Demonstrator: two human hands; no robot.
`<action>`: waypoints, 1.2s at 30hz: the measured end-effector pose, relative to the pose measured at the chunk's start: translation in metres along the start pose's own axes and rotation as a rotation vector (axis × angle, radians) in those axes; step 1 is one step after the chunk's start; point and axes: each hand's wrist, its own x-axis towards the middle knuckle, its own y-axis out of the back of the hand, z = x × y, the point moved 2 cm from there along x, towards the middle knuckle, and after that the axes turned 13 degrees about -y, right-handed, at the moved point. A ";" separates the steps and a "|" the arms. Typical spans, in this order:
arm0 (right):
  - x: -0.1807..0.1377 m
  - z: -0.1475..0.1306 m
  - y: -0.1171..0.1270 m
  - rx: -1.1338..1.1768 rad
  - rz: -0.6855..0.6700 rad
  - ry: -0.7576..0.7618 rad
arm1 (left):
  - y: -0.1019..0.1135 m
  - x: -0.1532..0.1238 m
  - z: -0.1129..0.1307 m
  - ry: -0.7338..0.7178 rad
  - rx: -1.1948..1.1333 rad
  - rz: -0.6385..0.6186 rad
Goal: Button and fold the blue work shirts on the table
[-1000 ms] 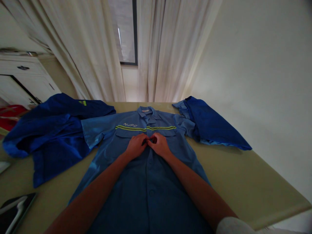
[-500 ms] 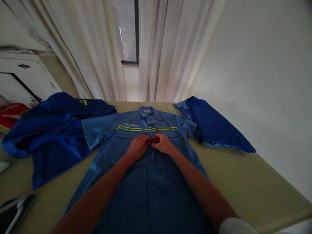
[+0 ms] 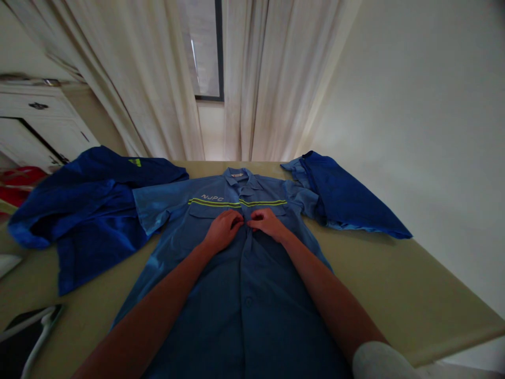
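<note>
A blue short-sleeved work shirt [image 3: 209,310] lies spread front side up, its collar at the far end. Two yellow stripes and the letters NJPC cross its chest. My left hand [image 3: 224,230] pinches the front placket just below the stripes, fingertips on the cloth. Opposite it, my right hand [image 3: 266,222] grips the placket's other side between thumb and fingers. A small gap separates the two hands. Any button between the fingertips is too small to make out. Lower on the placket a button [image 3: 248,301] shows.
Dark blue garments [image 3: 98,210] lie heaped on the left of the table [image 3: 379,284]. A folded blue garment [image 3: 347,200] rests on the right by the wall. A dark flat object with a white rim [image 3: 31,337] is at the near left. Curtains [image 3: 158,79] hang behind.
My hands have moved slightly apart at the placket; the fingertips were together before. The whole view has shifted a little, and the shirt otherwise lies the same.
</note>
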 end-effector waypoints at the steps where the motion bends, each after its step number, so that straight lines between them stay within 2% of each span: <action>1: -0.001 0.000 0.000 -0.012 0.001 -0.001 | 0.000 0.000 0.000 0.000 -0.002 0.001; 9: -0.003 -0.006 0.000 -0.020 0.019 0.067 | -0.002 0.002 -0.006 0.079 -0.063 -0.017; 15: -0.004 -0.007 0.000 0.039 -0.060 0.005 | 0.001 0.003 -0.006 0.101 -0.100 -0.001; 21: -0.003 -0.002 -0.003 -0.001 0.026 0.034 | 0.003 0.001 -0.004 0.079 -0.129 0.042; 24: 0.002 0.001 -0.006 -0.084 0.088 0.073 | 0.000 -0.001 -0.004 0.062 -0.070 0.013; 30: 0.003 -0.001 -0.012 -0.397 0.315 0.129 | -0.005 -0.004 -0.001 -0.005 0.111 -0.031; 36: -0.003 -0.005 -0.016 -0.514 0.430 0.138 | -0.003 -0.002 0.010 -0.050 0.237 -0.109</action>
